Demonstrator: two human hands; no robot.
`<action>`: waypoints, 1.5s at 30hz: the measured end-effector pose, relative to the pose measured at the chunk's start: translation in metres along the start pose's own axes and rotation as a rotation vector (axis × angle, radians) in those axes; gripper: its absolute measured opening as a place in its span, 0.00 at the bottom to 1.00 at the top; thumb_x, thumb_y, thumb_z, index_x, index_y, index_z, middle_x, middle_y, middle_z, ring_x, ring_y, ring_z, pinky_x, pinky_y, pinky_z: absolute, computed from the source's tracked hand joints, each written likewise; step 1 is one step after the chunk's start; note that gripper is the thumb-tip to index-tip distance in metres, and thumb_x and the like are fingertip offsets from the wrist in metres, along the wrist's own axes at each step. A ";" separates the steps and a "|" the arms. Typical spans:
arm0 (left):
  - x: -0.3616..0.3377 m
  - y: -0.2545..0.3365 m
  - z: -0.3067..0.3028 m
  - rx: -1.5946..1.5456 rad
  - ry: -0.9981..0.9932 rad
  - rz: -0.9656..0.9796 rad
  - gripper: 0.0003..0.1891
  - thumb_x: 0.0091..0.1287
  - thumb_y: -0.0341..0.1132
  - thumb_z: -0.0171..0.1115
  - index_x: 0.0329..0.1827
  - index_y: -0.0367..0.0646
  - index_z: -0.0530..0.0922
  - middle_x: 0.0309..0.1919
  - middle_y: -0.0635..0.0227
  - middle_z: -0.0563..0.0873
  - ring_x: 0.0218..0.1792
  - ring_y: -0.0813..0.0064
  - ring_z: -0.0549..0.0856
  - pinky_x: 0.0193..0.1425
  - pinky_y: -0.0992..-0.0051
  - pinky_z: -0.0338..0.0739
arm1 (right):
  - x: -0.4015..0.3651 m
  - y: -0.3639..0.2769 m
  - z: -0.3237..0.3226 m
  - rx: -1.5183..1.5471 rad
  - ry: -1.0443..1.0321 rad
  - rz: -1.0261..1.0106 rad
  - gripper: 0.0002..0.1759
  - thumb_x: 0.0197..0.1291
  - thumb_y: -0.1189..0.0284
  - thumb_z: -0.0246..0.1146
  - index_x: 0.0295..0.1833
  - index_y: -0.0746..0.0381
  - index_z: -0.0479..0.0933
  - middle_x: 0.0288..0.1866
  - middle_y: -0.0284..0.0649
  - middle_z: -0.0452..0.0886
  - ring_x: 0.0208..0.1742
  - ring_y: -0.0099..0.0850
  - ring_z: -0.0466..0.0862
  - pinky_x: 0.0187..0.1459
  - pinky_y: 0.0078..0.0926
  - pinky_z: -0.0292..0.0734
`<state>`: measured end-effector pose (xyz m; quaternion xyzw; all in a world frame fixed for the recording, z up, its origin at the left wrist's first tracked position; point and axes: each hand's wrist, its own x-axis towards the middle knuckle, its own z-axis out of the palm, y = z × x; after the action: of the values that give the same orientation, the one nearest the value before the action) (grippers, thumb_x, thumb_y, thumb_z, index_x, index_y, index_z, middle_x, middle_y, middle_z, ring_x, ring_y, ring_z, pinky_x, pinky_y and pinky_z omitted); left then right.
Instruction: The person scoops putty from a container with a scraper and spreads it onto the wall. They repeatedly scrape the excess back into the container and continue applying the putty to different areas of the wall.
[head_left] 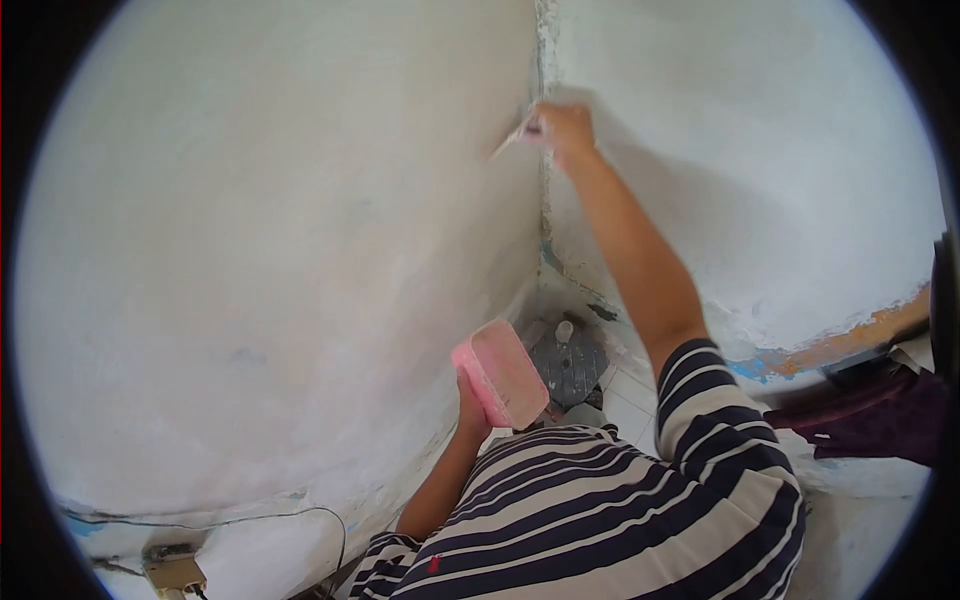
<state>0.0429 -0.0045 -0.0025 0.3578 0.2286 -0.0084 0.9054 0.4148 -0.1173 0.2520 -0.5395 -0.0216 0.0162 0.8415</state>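
Note:
My left hand (471, 405) grips a pink rectangular plastic tub (482, 385) from its left side, low in front of my body. The tub is tilted, and pale material coats its inside. Up at the wall corner (541, 190), my right hand (566, 130) is closed around a thin, light-coloured tool (508, 142). This tool points down and left close to the left wall (300, 220). Motion blur and the fingers hide its exact kind. Whitish smears show on the fingers of that hand.
The right wall (760, 110) has bare orange and blue patches low down. A grey stool-like surface (568, 365) stands in the corner below, over floor tiles (628, 395). Dark purple cloth (880, 420) hangs at right. A socket box (175, 575) with a cable sits lower left.

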 end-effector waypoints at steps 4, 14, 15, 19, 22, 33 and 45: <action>0.011 -0.002 -0.002 0.018 -0.051 0.053 0.41 0.76 0.69 0.32 0.77 0.41 0.62 0.70 0.58 0.74 0.69 0.61 0.74 0.74 0.62 0.68 | 0.062 -0.090 0.018 -0.427 -0.311 -0.636 0.07 0.61 0.80 0.65 0.41 0.75 0.79 0.43 0.46 0.84 0.44 0.40 0.86 0.46 0.40 0.91; 0.018 -0.009 -0.001 0.011 -0.075 0.036 0.40 0.77 0.67 0.34 0.78 0.42 0.61 0.72 0.59 0.73 0.70 0.62 0.73 0.76 0.63 0.66 | 0.011 -0.109 -0.037 0.094 -0.636 -0.660 0.11 0.64 0.71 0.66 0.47 0.67 0.78 0.36 0.39 0.80 0.37 0.33 0.82 0.45 0.35 0.81; 0.020 -0.013 -0.006 -0.010 -0.075 0.021 0.40 0.77 0.67 0.34 0.78 0.42 0.61 0.72 0.59 0.72 0.71 0.62 0.73 0.76 0.63 0.66 | 0.017 -0.077 -0.060 0.154 -0.568 -0.362 0.12 0.64 0.68 0.63 0.47 0.65 0.77 0.37 0.39 0.80 0.37 0.33 0.82 0.44 0.38 0.82; 0.023 -0.016 -0.018 -0.067 -0.077 -0.023 0.40 0.77 0.67 0.34 0.78 0.42 0.61 0.72 0.59 0.72 0.71 0.62 0.73 0.77 0.63 0.65 | 0.006 0.107 -0.119 -0.104 0.031 -0.017 0.04 0.58 0.82 0.57 0.38 0.71 0.77 0.30 0.46 0.79 0.28 0.39 0.83 0.31 0.37 0.87; 0.022 -0.020 -0.022 -0.069 -0.037 -0.025 0.40 0.77 0.67 0.34 0.77 0.42 0.61 0.72 0.59 0.72 0.71 0.61 0.73 0.77 0.62 0.65 | -0.006 0.160 -0.112 -0.035 0.231 0.295 0.04 0.59 0.83 0.58 0.32 0.72 0.76 0.28 0.47 0.79 0.26 0.40 0.83 0.29 0.40 0.86; 0.024 -0.020 -0.013 -0.050 -0.039 -0.041 0.40 0.77 0.67 0.34 0.77 0.42 0.61 0.71 0.58 0.73 0.70 0.60 0.74 0.75 0.61 0.68 | 0.083 -0.052 0.002 -0.065 -0.146 -0.215 0.07 0.56 0.76 0.69 0.33 0.69 0.78 0.32 0.42 0.79 0.34 0.35 0.83 0.39 0.41 0.90; 0.033 -0.012 0.003 -0.101 -0.138 -0.005 0.41 0.76 0.69 0.33 0.77 0.43 0.61 0.71 0.60 0.74 0.69 0.61 0.75 0.75 0.61 0.68 | 0.038 -0.255 0.034 -0.214 -0.460 -0.720 0.16 0.69 0.69 0.64 0.50 0.74 0.76 0.47 0.48 0.79 0.53 0.42 0.83 0.60 0.41 0.83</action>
<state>0.0713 -0.0108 -0.0220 0.3099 0.1667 -0.0236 0.9357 0.4522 -0.1904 0.4987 -0.5643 -0.3964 -0.1607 0.7061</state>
